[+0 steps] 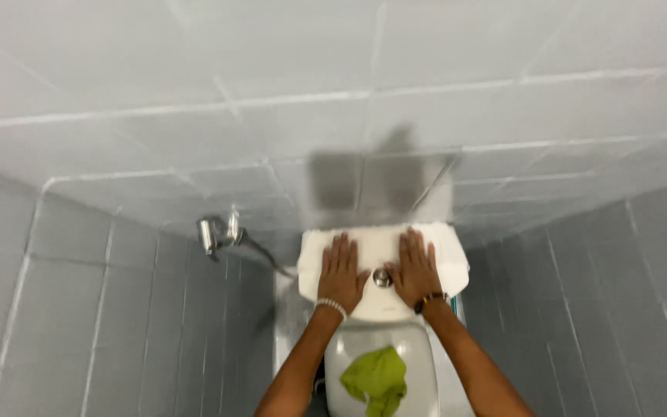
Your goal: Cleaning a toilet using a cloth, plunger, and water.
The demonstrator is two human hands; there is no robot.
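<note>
**Both palms pressing flat on the toilet cistern lid**

- Step in hand, as judged: the person is leaning over the closed toilet and bearing down on the white cistern lid, as if seating or steadying it. No lifting grip is showing.
- Left hand: lying palm-down on the lid, left of the round chrome flush button, fingers spread apart and pointing toward the lid's back edge. It is holding nothing. A white bead bracelet is sitting on that wrist.
- Right hand: lying flat in the same way just right of the button, fingers splayed, clasping nothing. A dark band is sitting on that wrist.
- The lid is lying across the top of the tank, its back edge against the grey tiled wall. Whether it is sitting fully square cannot be told.
- Next move, as judged: any shift of the lid is calling for fingers curling round its left and right edges, since flat palms are giving no purchase.
- Containers: the tank is covered, contents hidden. The bowl is shut under the closed toilet seat cover.
- A crumpled green cloth is resting on the cover near its front edge, untouched.
- A chrome spray fitting with hose is hanging on the wall left of the tank.
</note>
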